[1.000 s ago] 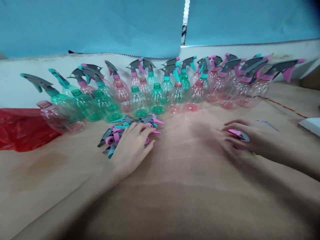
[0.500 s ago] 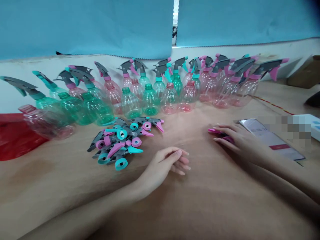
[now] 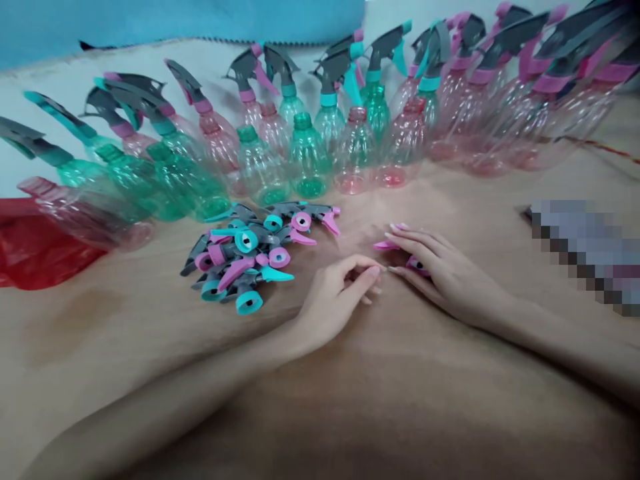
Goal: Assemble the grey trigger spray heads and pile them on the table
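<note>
My right hand (image 3: 440, 267) lies over a pink and grey spray trigger head (image 3: 418, 265) on the table, its fingers curved around it; the pink lever pokes out by the fingertips and most of the grey body is hidden. Close by on the left, my left hand (image 3: 345, 287) is curled with thumb and forefinger pinched, the tips almost at my right thumb. Whether something small is in that pinch cannot be made out. A pile of grey trigger heads (image 3: 249, 301) with pink and turquoise collars lies left of my left hand.
Clear pink and green bottles stand in rows along the wall, several with trigger heads, others uncapped like the green bottle (image 3: 310, 160). A pink bottle (image 3: 85, 210) leans at the left beside red plastic (image 3: 45, 250). A phone, partly pixelated (image 3: 590, 247), lies at right.
My right hand has come left with the spray trigger head, close to my left hand. My left hand's thumb and forefinger have drawn together. The view has tilted down and nearer.
</note>
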Demonstrator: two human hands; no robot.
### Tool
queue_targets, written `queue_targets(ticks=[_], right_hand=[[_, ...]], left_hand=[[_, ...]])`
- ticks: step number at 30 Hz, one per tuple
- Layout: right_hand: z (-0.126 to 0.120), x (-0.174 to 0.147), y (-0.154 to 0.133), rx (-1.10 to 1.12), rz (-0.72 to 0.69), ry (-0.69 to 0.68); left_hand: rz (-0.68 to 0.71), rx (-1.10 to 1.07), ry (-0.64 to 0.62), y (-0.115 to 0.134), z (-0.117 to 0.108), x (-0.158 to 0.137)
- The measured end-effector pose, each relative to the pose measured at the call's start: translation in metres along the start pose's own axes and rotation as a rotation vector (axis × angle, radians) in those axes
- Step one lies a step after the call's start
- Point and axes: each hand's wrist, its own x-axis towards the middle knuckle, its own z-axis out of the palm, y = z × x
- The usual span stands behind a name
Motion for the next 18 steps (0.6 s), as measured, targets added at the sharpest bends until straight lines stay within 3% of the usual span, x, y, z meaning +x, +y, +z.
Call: queue_targets(ticks=[18], right_hand=[[-0.009, -0.0018, 0.0067, 0.118, -0.149, -0.089]], left_hand=[[0.007, 0.098, -0.051, 0.0054, -0.0072, -0.0031]])
